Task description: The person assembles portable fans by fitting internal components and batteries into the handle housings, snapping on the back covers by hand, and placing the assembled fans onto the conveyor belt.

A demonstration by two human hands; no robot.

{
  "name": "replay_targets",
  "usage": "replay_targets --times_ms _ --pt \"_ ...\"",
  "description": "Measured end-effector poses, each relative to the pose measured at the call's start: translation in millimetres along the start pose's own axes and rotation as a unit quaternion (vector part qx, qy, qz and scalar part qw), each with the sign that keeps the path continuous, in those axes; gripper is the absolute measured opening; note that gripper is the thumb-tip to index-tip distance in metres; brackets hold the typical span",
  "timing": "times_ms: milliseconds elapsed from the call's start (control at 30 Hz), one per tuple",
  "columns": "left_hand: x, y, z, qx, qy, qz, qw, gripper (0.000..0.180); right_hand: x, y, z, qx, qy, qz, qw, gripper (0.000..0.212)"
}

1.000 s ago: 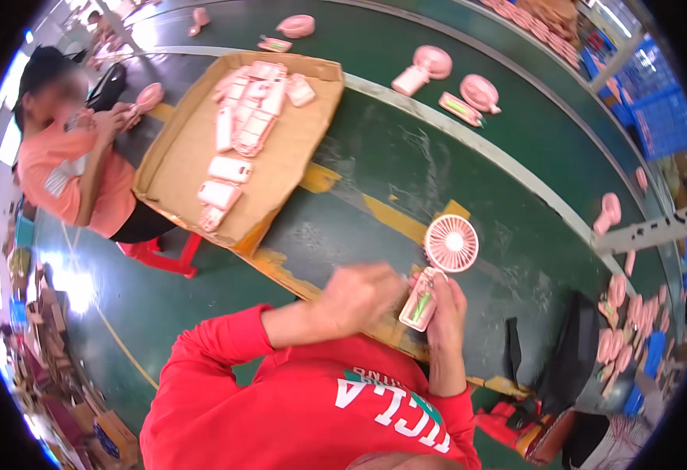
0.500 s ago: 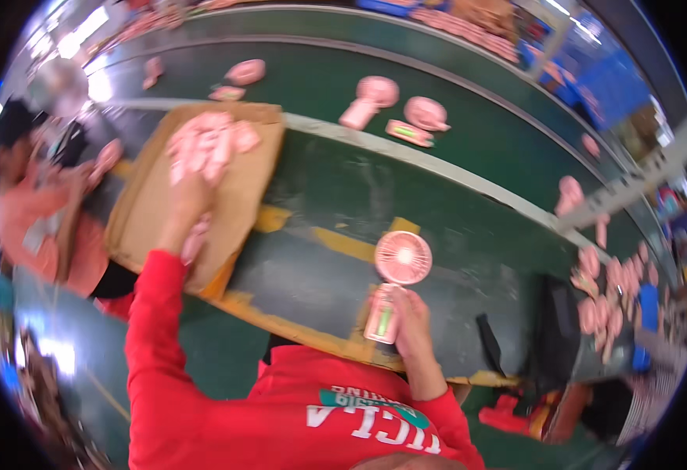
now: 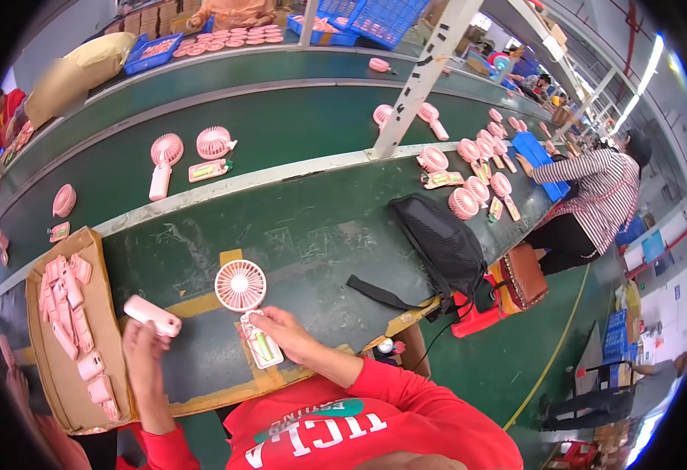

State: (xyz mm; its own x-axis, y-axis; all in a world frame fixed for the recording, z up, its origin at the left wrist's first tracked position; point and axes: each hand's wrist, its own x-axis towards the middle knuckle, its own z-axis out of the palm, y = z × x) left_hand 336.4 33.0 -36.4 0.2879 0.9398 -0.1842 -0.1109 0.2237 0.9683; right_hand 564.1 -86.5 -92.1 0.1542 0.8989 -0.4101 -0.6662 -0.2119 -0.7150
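Observation:
My left hand (image 3: 146,352) grips a pink handle cover (image 3: 151,314), raised over the bench beside the cardboard tray. In front of me a pink handheld fan (image 3: 241,285) lies on the bench, its round grille pointing away from me. Its handle is uncovered, showing a green-yellow cylindrical cell (image 3: 263,345) inside. My right hand (image 3: 287,333) holds that handle from the right, thumb and fingers near its upper end. To the left, the shallow cardboard tray (image 3: 115,333) contains several more pink handle pieces (image 3: 65,301).
Beyond a pale rail (image 3: 281,175) runs a green conveyor belt (image 3: 296,117) carrying pink fans. A black bag (image 3: 437,243) with a strap lies at right, near many fans. A white post (image 3: 425,78) rises from the rail. A person in stripes (image 3: 594,188) works at right by a blue bin.
My left hand has come out of the cardboard tray and moved right with a pink handle cover. My right hand still holds the fan. The view has swung to the right.

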Motion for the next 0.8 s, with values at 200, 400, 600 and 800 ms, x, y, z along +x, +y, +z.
replay_targets --times_ms 200,400,600,800 --pt "-19 -53 31 -0.104 0.01 -0.098 0.99 0.02 1 3 3 0.001 -0.001 0.001 1.0 0.024" --pt "-55 -38 30 -0.003 -0.087 -0.237 0.968 0.021 -3 2 5 0.002 0.011 -0.006 1.0 0.025" --pt "-70 -15 39 0.592 0.008 0.3 0.748 0.039 -1 13 6 -0.001 -0.003 0.008 1.0 0.022" --pt "-44 -27 43 0.574 -0.051 0.242 0.781 0.048 -3 6 -4 0.012 0.042 -0.013 0.999 0.021"
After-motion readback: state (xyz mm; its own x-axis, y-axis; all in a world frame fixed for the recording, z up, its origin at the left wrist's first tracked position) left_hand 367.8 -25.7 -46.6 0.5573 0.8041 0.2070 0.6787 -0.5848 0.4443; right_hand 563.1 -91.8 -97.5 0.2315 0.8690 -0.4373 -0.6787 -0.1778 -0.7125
